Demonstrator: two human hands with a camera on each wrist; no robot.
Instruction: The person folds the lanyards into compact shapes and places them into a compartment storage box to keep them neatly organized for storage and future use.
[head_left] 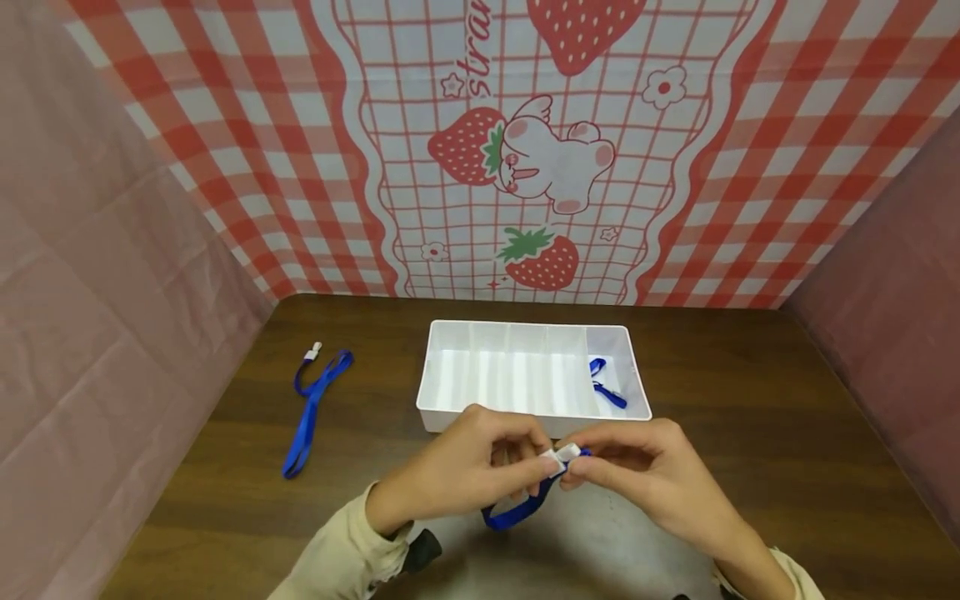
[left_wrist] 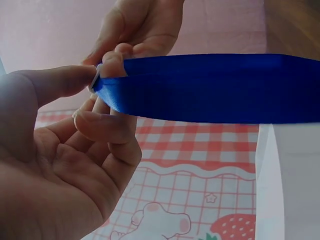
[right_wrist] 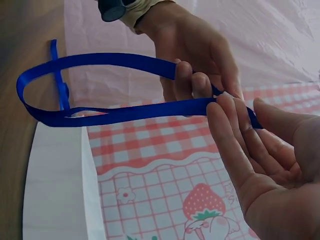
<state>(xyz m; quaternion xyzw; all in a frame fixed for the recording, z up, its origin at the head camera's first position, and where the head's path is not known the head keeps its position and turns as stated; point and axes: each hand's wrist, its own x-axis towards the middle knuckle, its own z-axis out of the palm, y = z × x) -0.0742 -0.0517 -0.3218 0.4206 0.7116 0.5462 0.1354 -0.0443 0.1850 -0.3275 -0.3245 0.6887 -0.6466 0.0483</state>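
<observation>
Both hands meet just in front of a white box, working on a blue lanyard [head_left: 513,517] with a white plastic clip [head_left: 570,452]. My left hand [head_left: 480,467] pinches the white fitting between thumb and index finger. On the other side, my right hand [head_left: 660,475] pinches the blue strap beside the clip with thumb and fingertips. The strap [left_wrist: 215,90] hangs away from the fingers as a long loop, seen whole in the right wrist view [right_wrist: 140,112]. Fingertips partly hide the clip.
The white divided box [head_left: 442,419] stands behind the hands; its right-hand compartment holds blue lanyard pieces [head_left: 611,396]. Another blue lanyard [head_left: 307,425] with a white clip [head_left: 312,352] lies on the brown table [head_left: 720,383] at left. A patterned cloth [head_left: 480,250] hangs behind.
</observation>
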